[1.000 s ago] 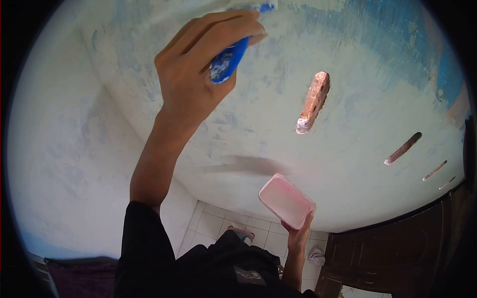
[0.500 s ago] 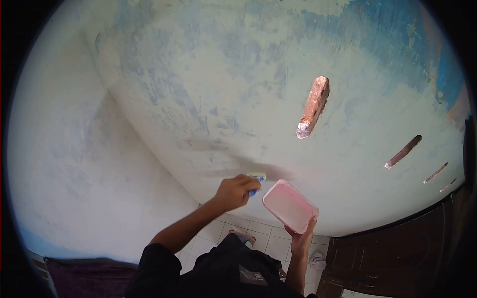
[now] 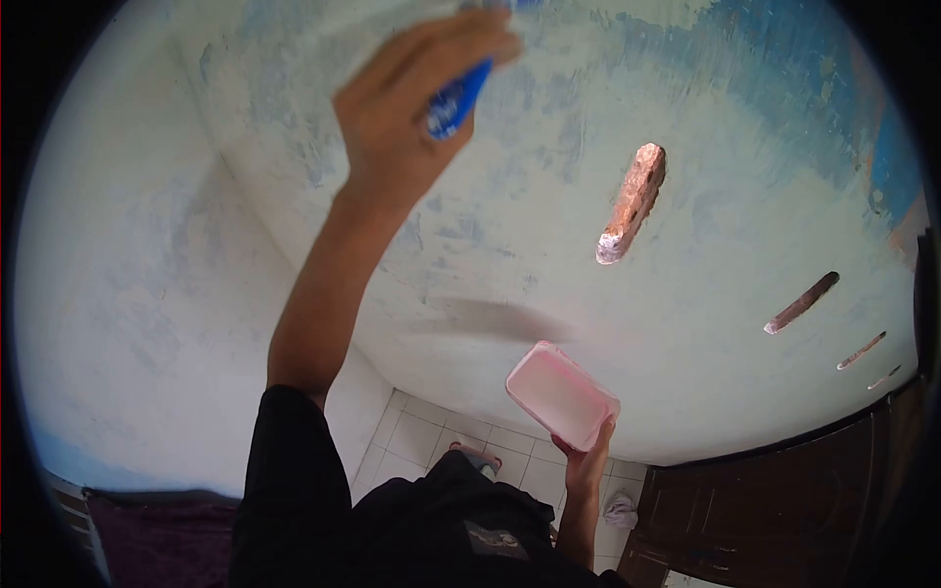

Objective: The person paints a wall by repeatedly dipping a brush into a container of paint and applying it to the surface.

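My left hand (image 3: 400,122) is gripping a blue tool (image 3: 458,102) at the upper left of the frame, its far end blurring at the top edge. My right hand (image 3: 585,459) is holding a pink tray (image 3: 560,396) by its lower-right edge, below centre. A wide stretch of wall (image 3: 470,260) is showing between them.

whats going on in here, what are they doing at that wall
A person's left hand grips a blue-handled tool, raised high in front of a patchy pale and blue wall; the tool's far end is too blurred to make out. The right hand holds a pink tray lower down, tilted so its whitish inside shows. Several narrow slots are cut into the wall, the nearest slot showing rough reddish material.
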Demonstrator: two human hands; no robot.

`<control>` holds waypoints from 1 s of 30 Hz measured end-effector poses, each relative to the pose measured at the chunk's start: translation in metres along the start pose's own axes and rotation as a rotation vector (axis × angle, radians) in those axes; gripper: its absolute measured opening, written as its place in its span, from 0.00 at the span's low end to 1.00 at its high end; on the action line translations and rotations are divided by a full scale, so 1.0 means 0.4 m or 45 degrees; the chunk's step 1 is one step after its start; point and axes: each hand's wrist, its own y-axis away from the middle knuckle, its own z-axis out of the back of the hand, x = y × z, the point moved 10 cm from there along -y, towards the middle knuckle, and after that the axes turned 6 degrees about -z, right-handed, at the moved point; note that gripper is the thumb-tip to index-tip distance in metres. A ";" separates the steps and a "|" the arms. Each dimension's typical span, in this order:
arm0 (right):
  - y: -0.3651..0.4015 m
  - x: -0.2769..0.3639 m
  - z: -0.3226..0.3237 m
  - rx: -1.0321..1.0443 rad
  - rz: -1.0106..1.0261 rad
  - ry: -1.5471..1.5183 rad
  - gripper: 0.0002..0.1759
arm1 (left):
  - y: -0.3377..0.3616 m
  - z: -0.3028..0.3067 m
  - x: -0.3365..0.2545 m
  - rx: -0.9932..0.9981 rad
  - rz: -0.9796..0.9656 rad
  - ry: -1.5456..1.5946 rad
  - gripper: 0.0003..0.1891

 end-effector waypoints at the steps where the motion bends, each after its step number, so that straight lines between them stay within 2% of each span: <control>1: 0.003 0.002 0.000 -0.001 -0.004 0.000 0.37 | 0.041 -0.018 -0.028 0.061 0.046 -0.038 0.14; 4: 0.015 0.007 0.006 -0.016 -0.002 -0.020 0.37 | 0.238 -0.087 -0.182 0.216 0.104 -0.093 0.16; 7: 0.021 0.019 0.022 -0.042 0.017 -0.015 0.36 | 0.406 -0.108 -0.394 0.448 0.195 0.094 0.13; 8: 0.036 0.036 0.022 -0.057 0.030 0.001 0.35 | 0.429 -0.104 -0.433 0.480 0.324 0.213 0.14; 11: 0.031 0.055 0.047 -0.073 0.083 -0.033 0.35 | 0.531 -0.162 -0.435 0.860 0.801 0.530 0.21; 12: 0.034 0.052 0.057 -0.071 0.085 -0.052 0.35 | 0.528 -0.170 -0.396 0.867 0.877 0.583 0.23; 13: 0.041 0.052 0.061 -0.081 0.082 -0.051 0.35 | 0.481 -0.173 -0.355 0.889 0.823 0.532 0.22; 15: 0.036 0.060 0.048 -0.091 0.093 -0.049 0.35 | 0.367 -0.177 -0.230 0.706 0.872 0.604 0.20; 17: 0.033 0.057 0.042 -0.089 0.090 -0.053 0.35 | 0.198 -0.156 -0.130 0.473 0.758 0.654 0.19; 19: 0.034 0.052 0.034 -0.111 0.095 -0.050 0.37 | 0.045 -0.113 -0.065 0.274 0.564 0.542 0.15; 21: 0.039 0.045 0.030 -0.161 0.098 -0.037 0.41 | -0.067 -0.057 -0.045 0.074 0.288 0.325 0.14; 23: 0.042 0.032 0.028 -0.157 0.095 -0.061 0.41 | -0.086 -0.037 -0.060 -0.120 -0.077 0.031 0.15; 26: 0.047 0.022 0.029 -0.169 0.071 -0.093 0.41 | -0.007 -0.101 -0.128 0.106 0.035 0.093 0.16; 27: 0.048 0.019 0.031 -0.181 0.061 -0.102 0.41 | 0.051 -0.139 -0.188 0.210 0.043 0.028 0.14; 29: 0.047 0.013 0.041 -0.183 0.059 -0.107 0.40 | 0.229 -0.198 -0.337 0.400 -0.127 -0.043 0.10; 30: 0.043 0.014 0.043 -0.183 0.063 -0.108 0.40 | 0.284 -0.198 -0.402 0.431 -0.058 0.096 0.13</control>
